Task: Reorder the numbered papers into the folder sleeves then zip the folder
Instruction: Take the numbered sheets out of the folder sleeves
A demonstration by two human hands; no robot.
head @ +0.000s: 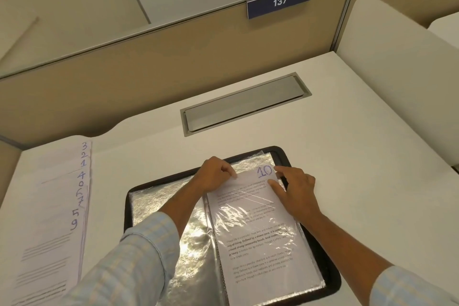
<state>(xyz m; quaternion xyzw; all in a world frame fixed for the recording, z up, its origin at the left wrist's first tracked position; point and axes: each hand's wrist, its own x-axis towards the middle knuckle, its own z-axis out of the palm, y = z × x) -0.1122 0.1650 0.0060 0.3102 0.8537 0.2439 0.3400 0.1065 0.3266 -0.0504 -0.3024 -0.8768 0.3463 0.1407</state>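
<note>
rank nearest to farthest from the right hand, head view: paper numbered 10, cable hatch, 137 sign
1. paper numbered 10, under the right hand
2. cable hatch, set in the desk behind
3. 137 sign, up on the partition

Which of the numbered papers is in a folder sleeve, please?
The paper marked 10, inside the open folder's right sleeve; the others lie fanned on the desk's left.

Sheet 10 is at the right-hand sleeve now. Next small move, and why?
Probably ease sheet 10 toward you, deeper into the sleeve: its numbered top seems uncovered by the film, the left hand pinches its top edge, and the right hand touches its corner.
</note>
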